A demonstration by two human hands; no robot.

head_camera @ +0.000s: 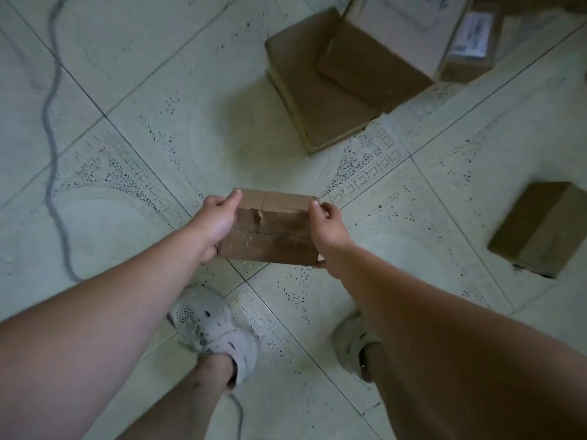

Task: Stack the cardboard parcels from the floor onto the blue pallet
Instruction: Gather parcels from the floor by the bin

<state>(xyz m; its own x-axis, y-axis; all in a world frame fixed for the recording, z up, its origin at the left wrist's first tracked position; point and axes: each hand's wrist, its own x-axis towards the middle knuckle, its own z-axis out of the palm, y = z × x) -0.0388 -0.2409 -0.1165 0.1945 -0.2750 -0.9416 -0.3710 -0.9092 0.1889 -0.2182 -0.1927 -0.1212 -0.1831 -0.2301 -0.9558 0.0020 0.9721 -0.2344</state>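
While left hand [219, 217] and right hand [325, 228] gripped small taped parcel [270, 231] by ends, carry step underway; blue pallet unseen, next needs turn to locate it.

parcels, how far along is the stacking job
Done: cannot tell, no blue pallet is in view. In hand: left hand and right hand grip one taped parcel. Left: a lone parcel on the floor at right, plus a pile ahead.

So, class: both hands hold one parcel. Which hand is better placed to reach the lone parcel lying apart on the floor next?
Right, probably. The lone parcel lies beyond the right hand; the left hand grips the far side of the held parcel.
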